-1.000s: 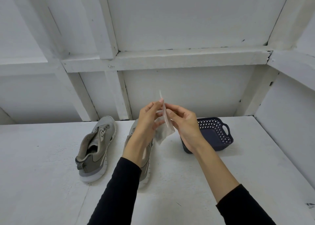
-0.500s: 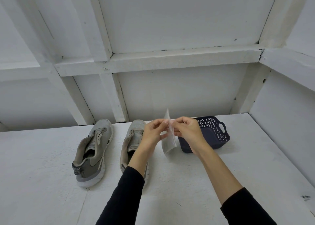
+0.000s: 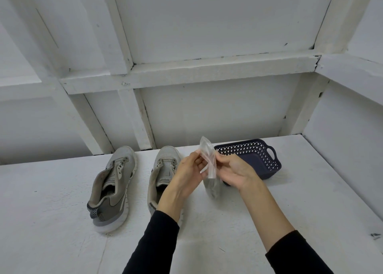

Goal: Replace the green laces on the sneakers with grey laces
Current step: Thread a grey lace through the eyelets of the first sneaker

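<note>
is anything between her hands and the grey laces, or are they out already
The clear plastic bag stands in the way: the grey laces sit in its bottom, and the left hand and right hand pinch only its upper part. Both sneakers have bare eyelets.

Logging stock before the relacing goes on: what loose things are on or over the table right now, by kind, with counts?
Grey sneakers: 2 — left one, right one, both unlaced
Clear plastic bag: 1, grey contents at the bottom, pinched by left hand and right hand
Dark blue perforated basket: 1
Total: 4
</note>
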